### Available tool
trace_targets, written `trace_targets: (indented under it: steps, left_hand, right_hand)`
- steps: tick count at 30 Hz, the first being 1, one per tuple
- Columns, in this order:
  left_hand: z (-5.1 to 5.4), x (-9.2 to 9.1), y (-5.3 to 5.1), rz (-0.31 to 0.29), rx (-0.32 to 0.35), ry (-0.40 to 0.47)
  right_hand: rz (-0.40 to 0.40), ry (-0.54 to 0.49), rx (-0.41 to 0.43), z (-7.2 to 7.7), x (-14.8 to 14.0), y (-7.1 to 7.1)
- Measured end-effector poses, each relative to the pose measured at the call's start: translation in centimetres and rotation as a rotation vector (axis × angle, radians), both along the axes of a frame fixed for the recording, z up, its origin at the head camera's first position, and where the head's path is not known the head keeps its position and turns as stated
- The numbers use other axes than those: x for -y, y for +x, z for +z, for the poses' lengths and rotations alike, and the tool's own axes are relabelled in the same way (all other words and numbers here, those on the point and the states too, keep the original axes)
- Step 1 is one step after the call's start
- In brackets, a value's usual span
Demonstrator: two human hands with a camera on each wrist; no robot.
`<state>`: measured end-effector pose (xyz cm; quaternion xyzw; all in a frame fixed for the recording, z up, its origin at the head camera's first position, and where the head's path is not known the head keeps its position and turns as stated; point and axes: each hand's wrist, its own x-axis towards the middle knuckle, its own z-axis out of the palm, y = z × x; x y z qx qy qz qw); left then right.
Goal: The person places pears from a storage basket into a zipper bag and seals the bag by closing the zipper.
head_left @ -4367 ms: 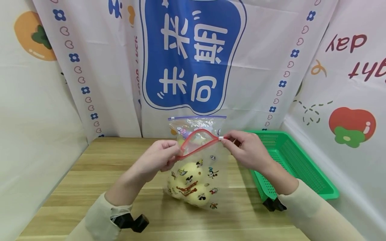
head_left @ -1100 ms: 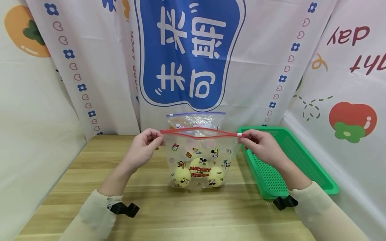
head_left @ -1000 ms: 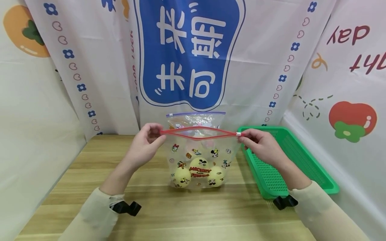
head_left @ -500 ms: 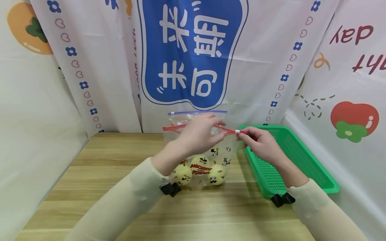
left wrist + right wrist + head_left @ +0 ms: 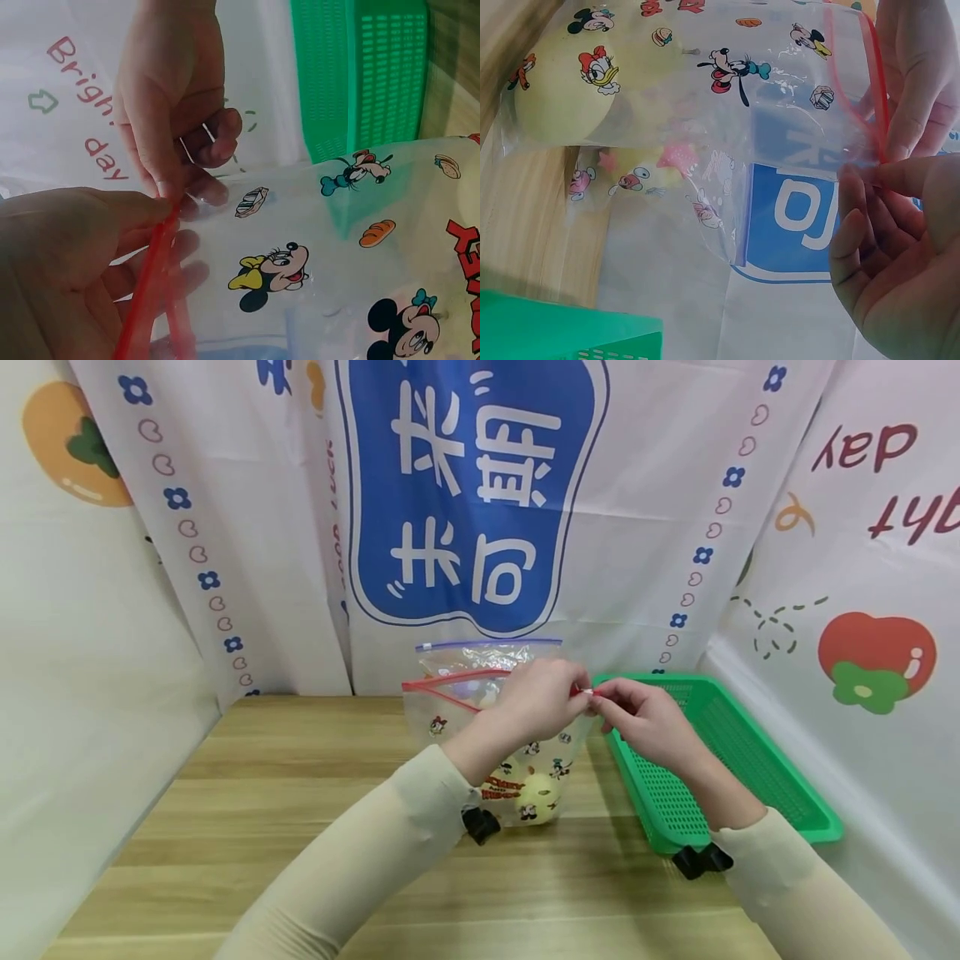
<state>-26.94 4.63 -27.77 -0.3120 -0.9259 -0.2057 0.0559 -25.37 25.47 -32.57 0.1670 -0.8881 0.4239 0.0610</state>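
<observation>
A clear zip bag point(image 5: 540, 752) with a red zip and printed cartoon figures stands upright on the table, pale yellow balls point(image 5: 536, 793) inside. My left hand point(image 5: 543, 697) reaches across its front and pinches the red zip point(image 5: 146, 289) near the right end, by the white slider point(image 5: 588, 692). My right hand point(image 5: 648, 722) pinches the bag's top right corner, its fingertips against the left hand's. Left of the hands the mouth gapes. My left forearm and hand hide part of the bag in the head view.
Close behind stands another clear zip bag point(image 5: 491, 654) with a purple zip; the right wrist view shows pink and yellow things in it. A green plastic basket point(image 5: 757, 760) sits at the right. Printed cloth point(image 5: 637, 568) hangs behind the wooden table point(image 5: 300, 802).
My left hand has let go of the bag's left corner and crossed rightward to the slider end. My right hand keeps hold of the right corner. Earlier still, the bag hung tilted.
</observation>
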Motion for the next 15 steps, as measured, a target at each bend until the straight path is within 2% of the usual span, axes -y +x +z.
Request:
trace_targets:
  steps: [8,15]
  left_hand:
    - [-0.1,1.0,-0.2,0.009,0.039,0.040]
    - [0.0,2.1,-0.3,0.025,0.057,0.033]
  right_hand:
    - [-0.018,0.036,-0.024,0.2,0.4,0.1]
    - [-0.026,0.036,-0.037,0.4,0.4,0.3]
